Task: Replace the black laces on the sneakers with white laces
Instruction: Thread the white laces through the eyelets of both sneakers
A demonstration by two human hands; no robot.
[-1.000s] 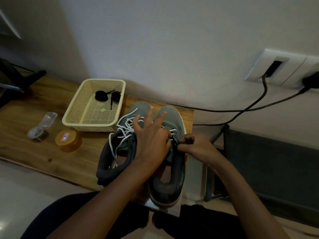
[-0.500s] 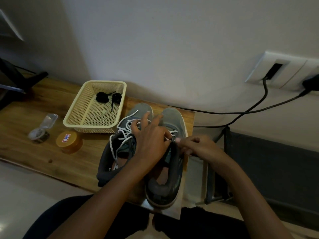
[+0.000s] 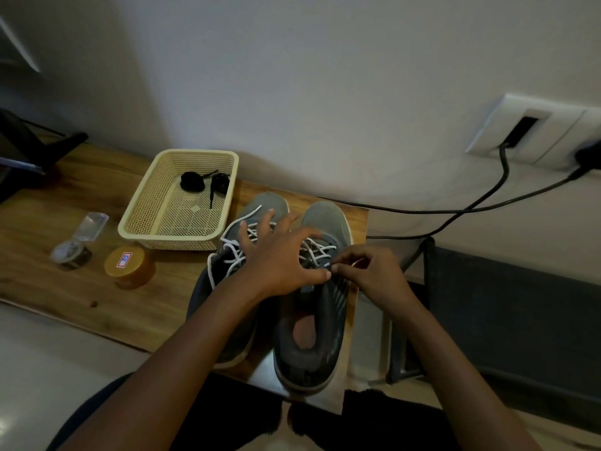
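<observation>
Two grey sneakers stand side by side on the wooden table, toes toward the wall: the left sneaker (image 3: 224,288) and the right sneaker (image 3: 312,333). White laces (image 3: 234,252) run through both. My left hand (image 3: 279,258) lies spread over the laced fronts, its thumb against the right sneaker's upper eyelets. My right hand (image 3: 370,275) pinches the white lace end at the right sneaker's upper eyelet. Two rolled black laces (image 3: 201,182) lie in the cream basket (image 3: 153,222).
An orange-lidded jar (image 3: 128,265) and a small clear-lidded container (image 3: 73,252) stand left of the sneakers. Black cables (image 3: 461,209) run from the wall socket (image 3: 533,128). A dark chair frame (image 3: 432,307) is to the right of the table edge.
My right hand has shifted slightly along the right sneaker's upper eyelet, its fingers reworking their pinch on the lace. My left hand has spread lower over the laces.
</observation>
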